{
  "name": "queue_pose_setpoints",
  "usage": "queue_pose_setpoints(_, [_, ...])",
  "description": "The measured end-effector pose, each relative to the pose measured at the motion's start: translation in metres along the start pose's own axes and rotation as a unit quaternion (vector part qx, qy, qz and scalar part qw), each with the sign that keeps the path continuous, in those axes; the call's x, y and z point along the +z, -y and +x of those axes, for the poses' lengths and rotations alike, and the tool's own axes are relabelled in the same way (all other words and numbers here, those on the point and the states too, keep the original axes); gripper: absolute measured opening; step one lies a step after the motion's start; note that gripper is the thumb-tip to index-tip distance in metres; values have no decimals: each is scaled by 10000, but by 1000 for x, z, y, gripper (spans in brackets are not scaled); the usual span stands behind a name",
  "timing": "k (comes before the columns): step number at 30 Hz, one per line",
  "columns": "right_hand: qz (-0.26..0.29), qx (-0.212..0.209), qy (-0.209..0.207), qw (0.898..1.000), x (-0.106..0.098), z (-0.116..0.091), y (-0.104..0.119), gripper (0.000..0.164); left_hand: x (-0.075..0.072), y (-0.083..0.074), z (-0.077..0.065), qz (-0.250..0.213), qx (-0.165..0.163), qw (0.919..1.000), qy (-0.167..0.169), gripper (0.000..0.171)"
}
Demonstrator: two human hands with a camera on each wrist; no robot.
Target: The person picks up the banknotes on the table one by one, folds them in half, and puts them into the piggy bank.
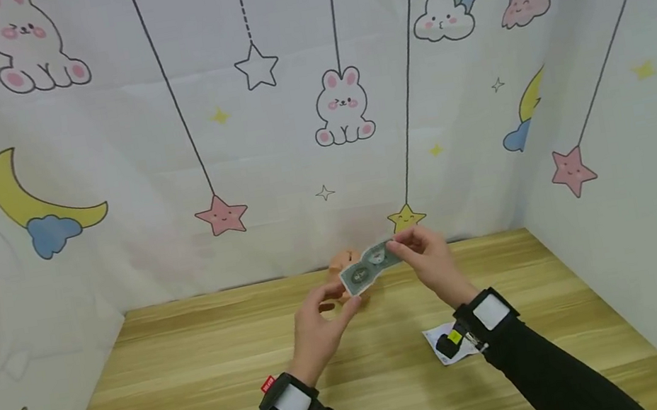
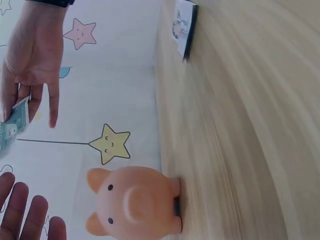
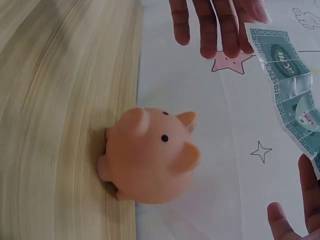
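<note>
A creased green toy banknote (image 1: pixel 370 266) stretches between the two hands above the table. My right hand (image 1: pixel 431 264) pinches its right end between thumb and fingers. At the opposite end, my left hand (image 1: pixel 319 328) holds the lower corner with thumb and index finger, the other fingers (image 3: pixel 205 25) extended. Just behind the note stands an orange piggy bank (image 3: pixel 150 155), upright on the table and partly hidden by the note and left hand in the head view. Its snout, eyes and ears show in both wrist views.
A small white printed paper item (image 1: pixel 440 341) lies on the wooden table (image 1: pixel 202 383), partly under the right wrist's camera. White cloth walls (image 1: pixel 150 262) with cartoon prints enclose the table at the back and sides.
</note>
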State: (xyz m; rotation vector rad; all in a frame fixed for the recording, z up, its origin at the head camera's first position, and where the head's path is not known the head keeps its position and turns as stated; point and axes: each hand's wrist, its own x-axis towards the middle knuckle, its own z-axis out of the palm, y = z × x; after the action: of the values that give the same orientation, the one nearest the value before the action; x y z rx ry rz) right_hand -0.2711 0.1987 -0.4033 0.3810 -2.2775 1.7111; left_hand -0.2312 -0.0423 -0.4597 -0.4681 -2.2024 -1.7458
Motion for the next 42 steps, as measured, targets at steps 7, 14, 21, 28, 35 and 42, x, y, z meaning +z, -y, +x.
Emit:
queue_pose_setpoints(7, [445, 146, -233, 9986, 16, -5, -1, 20, 1, -5, 2, 31, 17, 9992, -400, 19])
queue_pose_setpoints(14, [654, 78, -330, 9973, 26, -10, -1, 16, -1, -2, 2, 246, 124, 9976, -634, 13])
queue_pose_setpoints(21, [682, 324, -442, 9962, 30, -15, -5, 17, -4, 2, 4, 530, 164, 9948, -850, 16])
queue_pose_setpoints(28, [752, 200, -443, 9960, 39, -23, -7, 15, -5, 2, 6, 1338, 680, 9841, -952, 18])
queue_pose_setpoints(35, [542, -147, -370, 9977, 45, -29, -2, 13, -3, 1, 5, 1986, 1034, 9692, -1028, 22])
queue_pose_setpoints(42, [490, -120, -449, 9977, 46, -31, -2, 11, -5, 0, 4, 1667, 903, 9757, -1101, 23])
